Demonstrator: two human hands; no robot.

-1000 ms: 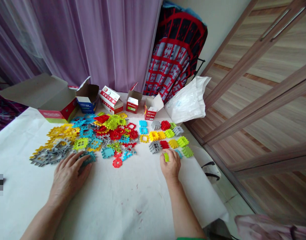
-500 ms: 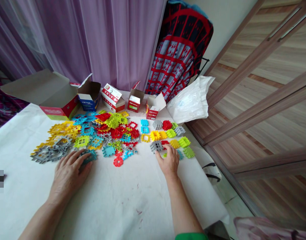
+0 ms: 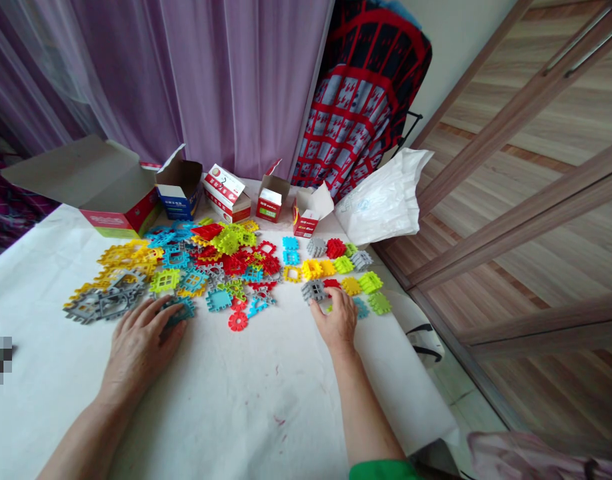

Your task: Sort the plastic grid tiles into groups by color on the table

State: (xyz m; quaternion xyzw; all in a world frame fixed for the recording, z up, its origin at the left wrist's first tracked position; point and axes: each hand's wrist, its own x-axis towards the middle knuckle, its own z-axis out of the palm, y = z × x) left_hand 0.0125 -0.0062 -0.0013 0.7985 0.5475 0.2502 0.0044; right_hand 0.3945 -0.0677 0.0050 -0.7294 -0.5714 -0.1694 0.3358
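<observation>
My left hand (image 3: 143, 343) lies on the white tablecloth with its fingers stretched out and slightly apart. Its fingertips and thumb are beside a teal toothed building piece (image 3: 185, 308), partly hidden by the hand, at the near edge of a mixed heap (image 3: 231, 263). Over on the right, my right hand (image 3: 337, 319) pinches a grey stack of toothed square pieces (image 3: 313, 291), thumb at its near edge and index finger at its right. A red piece (image 3: 331, 284) shows just behind those fingers, and a teal square (image 3: 361, 308) sits right of the hand.
Sorted squares stand in small groups at right, among them lime-green ones (image 3: 371, 283), red ones (image 3: 335, 249) and yellow ones (image 3: 312, 269). Along the back are a big open carton (image 3: 119, 220), a blue box (image 3: 181, 205), several small red-and-white boxes (image 3: 306, 223) and a white bag (image 3: 381, 200).
The view has shifted very slightly. Both hands and the pieces stay in practically the same places.
</observation>
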